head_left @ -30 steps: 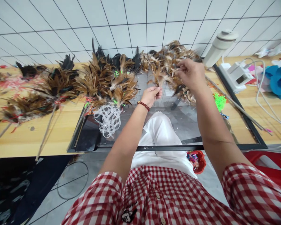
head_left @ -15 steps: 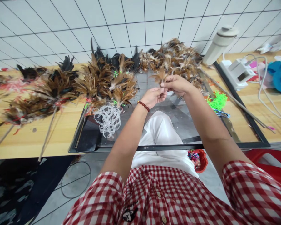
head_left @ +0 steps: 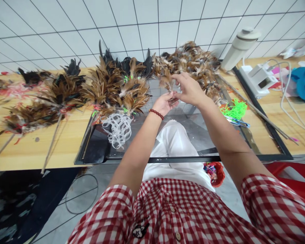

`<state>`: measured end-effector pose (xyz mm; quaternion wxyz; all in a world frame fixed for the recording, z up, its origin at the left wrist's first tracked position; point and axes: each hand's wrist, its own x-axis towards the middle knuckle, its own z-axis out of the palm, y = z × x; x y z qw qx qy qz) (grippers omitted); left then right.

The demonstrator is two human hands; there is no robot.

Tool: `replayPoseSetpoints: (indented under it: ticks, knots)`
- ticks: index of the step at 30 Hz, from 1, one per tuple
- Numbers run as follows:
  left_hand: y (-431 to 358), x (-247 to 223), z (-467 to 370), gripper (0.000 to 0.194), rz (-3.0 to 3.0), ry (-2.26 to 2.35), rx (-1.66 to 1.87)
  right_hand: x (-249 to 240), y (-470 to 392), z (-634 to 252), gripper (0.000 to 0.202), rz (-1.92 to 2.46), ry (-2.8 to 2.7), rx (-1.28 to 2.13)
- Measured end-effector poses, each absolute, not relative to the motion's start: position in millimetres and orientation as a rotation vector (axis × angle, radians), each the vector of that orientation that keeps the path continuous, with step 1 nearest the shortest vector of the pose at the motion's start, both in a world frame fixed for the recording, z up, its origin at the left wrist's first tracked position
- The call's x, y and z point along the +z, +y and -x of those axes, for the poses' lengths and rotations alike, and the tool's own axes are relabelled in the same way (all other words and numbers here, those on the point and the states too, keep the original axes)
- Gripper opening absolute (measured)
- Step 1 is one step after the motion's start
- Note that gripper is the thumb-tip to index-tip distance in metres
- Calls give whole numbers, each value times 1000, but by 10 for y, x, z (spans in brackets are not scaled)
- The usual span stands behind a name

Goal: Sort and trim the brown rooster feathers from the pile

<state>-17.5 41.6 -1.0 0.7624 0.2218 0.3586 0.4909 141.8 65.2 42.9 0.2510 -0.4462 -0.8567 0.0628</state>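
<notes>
A small tuft of brown feathers [head_left: 165, 82] stands upright over the glass panel [head_left: 157, 88]. My left hand [head_left: 165, 103], with a dark red bead bracelet at its wrist, pinches the tuft at its lower end. My right hand [head_left: 189, 88] is closed in from the right side. Its thumb meets the left fingertips at the base of the tuft, while its bent index finger reaches the feathers higher up. Whatever lies between the touching fingertips is too small to make out.
Brown feather bundles [head_left: 104, 83] lie left, loose feathers [head_left: 190, 61] behind. A clear plastic strip coil [head_left: 118, 130] rests on the panel's left. Green ties [head_left: 235, 108], a thin stick [head_left: 254, 108], a white bottle [head_left: 240, 49] and a power strip [head_left: 254, 81] are right.
The feather tuft has shifted slightly left and stands more upright. My right index finger has lifted away from the thumb, and the right hand has turned. My left hand has barely moved.
</notes>
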Motion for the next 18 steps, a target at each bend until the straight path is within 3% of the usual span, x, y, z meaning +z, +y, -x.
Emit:
replayPoseSetpoints:
  ticks: [2,7,13,18]
  knots:
    - [418,-3,171,16,-466,773,1130,484,662,-1494,57,1264,-2325,100]
    - [432,-10,141,14,-427,791,1239,529,859,-1959,25,1645,-2238,-47]
    - [435,1,144,11,-410,813,1249,332,982,-2051,31,1736,-2671,183]
    - [460,-18,173,11,-379,822,1255,377,912,-1891,14,1657,-2495,152]
